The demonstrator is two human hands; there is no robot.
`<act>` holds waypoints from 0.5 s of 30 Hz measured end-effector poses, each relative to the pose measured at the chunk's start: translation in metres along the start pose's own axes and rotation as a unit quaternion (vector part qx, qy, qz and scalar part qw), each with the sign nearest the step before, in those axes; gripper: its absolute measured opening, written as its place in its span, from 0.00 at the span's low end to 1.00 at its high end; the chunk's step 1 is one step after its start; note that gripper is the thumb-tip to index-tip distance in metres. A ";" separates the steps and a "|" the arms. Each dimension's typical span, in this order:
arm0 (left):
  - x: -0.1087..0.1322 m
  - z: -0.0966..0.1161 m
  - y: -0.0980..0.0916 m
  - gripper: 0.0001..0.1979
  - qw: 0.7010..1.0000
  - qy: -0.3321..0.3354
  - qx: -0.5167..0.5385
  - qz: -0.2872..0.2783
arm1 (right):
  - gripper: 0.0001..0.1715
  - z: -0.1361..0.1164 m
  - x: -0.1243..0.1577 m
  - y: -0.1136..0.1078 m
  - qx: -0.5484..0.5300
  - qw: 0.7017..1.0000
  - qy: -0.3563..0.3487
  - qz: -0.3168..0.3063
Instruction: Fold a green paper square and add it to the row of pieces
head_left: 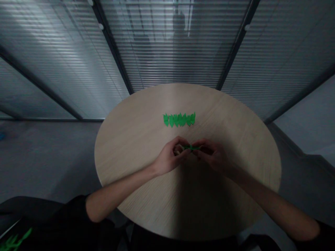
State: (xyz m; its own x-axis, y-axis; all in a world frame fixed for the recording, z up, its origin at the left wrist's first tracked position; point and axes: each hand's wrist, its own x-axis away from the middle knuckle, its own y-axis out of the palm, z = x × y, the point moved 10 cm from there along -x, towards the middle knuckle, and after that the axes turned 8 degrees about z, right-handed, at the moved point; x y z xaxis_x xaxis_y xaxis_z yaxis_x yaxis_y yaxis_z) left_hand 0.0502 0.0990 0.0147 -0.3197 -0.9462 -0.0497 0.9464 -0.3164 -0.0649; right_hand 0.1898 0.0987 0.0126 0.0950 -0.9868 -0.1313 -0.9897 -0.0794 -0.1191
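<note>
Both my hands meet over the middle of a round wooden table (131, 139). My left hand (170, 157) and my right hand (213, 157) each pinch an end of a small folded green paper piece (192, 147), fingers closed on it just above the tabletop. Beyond them, farther from me, lies a row of several folded green paper shapes (179, 119), side by side and untouched.
Glass walls with horizontal blinds (172, 42) stand behind the table, with dark frames between the panes. Grey floor surrounds the table. At the bottom left corner a bit of green paper (14, 240) shows beside my dark sleeve.
</note>
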 end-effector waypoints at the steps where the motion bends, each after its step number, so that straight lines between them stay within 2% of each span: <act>1: 0.000 0.001 0.000 0.16 1.000 -0.002 0.003 0.001 | 0.15 -0.001 0.000 0.001 0.003 1.000 0.000 -0.001; 8: -0.003 0.004 -0.003 0.17 1.000 0.020 0.003 0.009 | 0.15 -0.004 0.002 0.004 0.020 1.000 -0.001 -0.023; 15: -0.005 0.002 0.000 0.18 1.000 0.029 0.004 0.005 | 0.11 0.002 0.001 0.004 -0.027 0.998 0.029 -0.043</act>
State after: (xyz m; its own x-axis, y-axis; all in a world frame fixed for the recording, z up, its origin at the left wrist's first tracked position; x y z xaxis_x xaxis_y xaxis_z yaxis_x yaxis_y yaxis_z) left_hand 0.0515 0.1037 0.0172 -0.3128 -0.9436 -0.1086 0.9496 -0.3084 -0.0553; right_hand 0.1863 0.0972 0.0104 0.1747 -0.9825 -0.0650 -0.9827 -0.1698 -0.0746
